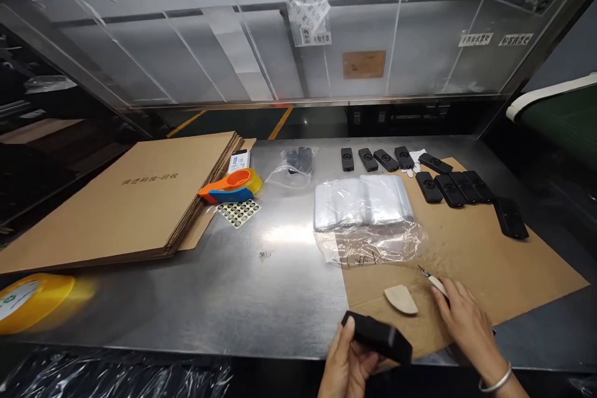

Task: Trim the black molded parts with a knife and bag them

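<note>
My left hand (347, 364) is closed around a black rectangular plastic case (380, 339), held tilted just over the front edge of the table. In my right hand (466, 323) is a craft knife (433, 281) with a pale handle, its tip pointing up and left, low over the cardboard sheet (494, 261). A beige wedge-shaped pad (401, 299) lies on that cardboard between my hands. Farther back, several similar black cases (449, 189) stand in a loose cluster at the right, and more of them (367, 160) form a row behind the clear plastic bags (364, 202).
A stack of flat cardboard (107, 193) covers the left of the metal table (280, 286). Beside it are an orange tape dispenser (231, 186) and a sticker sheet (239, 212). A yellow tape roll (35, 301) sits front left. A clear bag with dark parts (298, 161) lies at the back.
</note>
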Demonstrator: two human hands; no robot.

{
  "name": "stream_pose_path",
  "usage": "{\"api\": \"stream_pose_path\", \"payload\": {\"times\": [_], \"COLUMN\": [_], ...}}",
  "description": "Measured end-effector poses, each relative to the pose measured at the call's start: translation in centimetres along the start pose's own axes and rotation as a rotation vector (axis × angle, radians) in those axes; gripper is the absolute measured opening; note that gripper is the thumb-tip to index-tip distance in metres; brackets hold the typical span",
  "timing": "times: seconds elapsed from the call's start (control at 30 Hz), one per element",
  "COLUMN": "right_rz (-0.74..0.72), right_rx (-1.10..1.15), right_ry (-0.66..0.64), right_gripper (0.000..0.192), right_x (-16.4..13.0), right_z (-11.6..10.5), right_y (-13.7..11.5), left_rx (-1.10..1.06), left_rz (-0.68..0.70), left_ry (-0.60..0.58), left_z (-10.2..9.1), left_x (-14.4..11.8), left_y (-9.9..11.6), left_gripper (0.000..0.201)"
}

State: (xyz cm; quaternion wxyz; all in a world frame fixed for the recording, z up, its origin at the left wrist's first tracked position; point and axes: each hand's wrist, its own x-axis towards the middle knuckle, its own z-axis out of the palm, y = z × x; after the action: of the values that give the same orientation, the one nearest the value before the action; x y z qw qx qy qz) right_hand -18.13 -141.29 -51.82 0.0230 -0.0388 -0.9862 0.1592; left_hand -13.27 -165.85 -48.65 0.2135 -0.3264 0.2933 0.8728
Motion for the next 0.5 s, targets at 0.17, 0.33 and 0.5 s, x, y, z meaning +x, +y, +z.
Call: {"api": "stream_pose_path", "payload": {"times": [0.17, 0.33, 0.5], "right_rz": [-0.217, -0.528, -0.558], "right_rx": [-0.177, 0.067, -0.159], "right_ry": [0.365, 0.317, 0.069], "right_gripper": [0.028, 0.022, 0.018], "right_x": [1.7, 3.5, 8.5], "right_z": [0.2, -0.5, 0.2], "right_y": [1.3, -4.6, -8.8], "left_rx": [-0.281, -0.559, -0.447], "left_rz": [-0.418, -0.514, -0.449], "left_ry": [-0.018, 0.0, -0.148], "left_z": [-1.2, -0.7, -0.1], "left_x": [2.3, 3.1, 4.9], "left_y": [-0.4, -0.6, -2.3], "left_gripper": [0.043, 0.051, 0.072]}}
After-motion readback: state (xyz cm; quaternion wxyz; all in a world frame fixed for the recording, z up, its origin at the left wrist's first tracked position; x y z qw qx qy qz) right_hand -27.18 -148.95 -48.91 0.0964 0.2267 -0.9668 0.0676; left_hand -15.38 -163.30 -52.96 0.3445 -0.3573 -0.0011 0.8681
